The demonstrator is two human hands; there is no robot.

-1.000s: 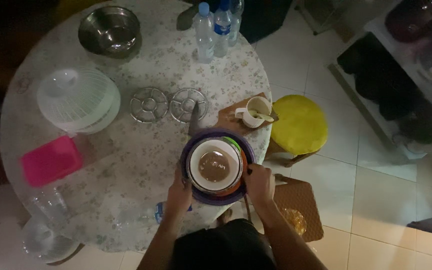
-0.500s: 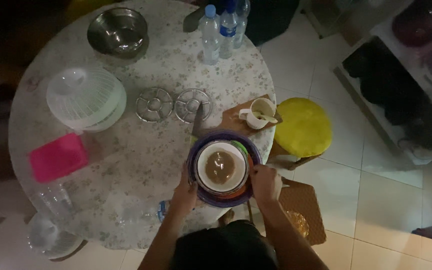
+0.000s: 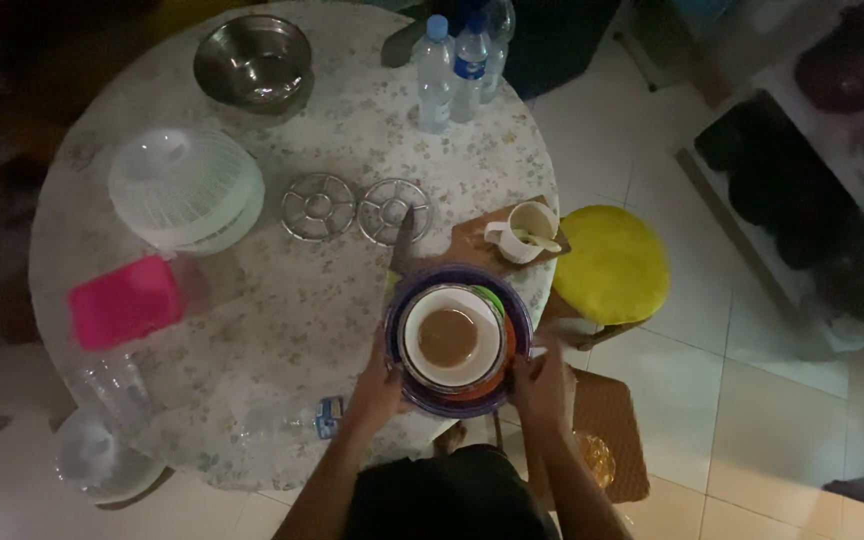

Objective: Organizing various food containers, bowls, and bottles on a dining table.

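Round counter (image 3: pixel 282 300) w/ flowery cloth, white tile floor (image 3: pixel 752 400). Left hand (image 3: pixel 377 385) & right hand (image 3: pixel 542 385) both grip the bowl stack (image 3: pixel 457 340), fingers curled on its sides.

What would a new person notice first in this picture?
First, the stack of bowls at the near table edge, gripped by the left hand and right hand. Next, the pink box on the left and the yellow stool beside the round table.

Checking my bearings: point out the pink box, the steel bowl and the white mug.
pink box (image 3: pixel 126 300), head view, middle of lid.
steel bowl (image 3: pixel 253 60), head view, inner base.
white mug (image 3: pixel 530 229), head view, rim.
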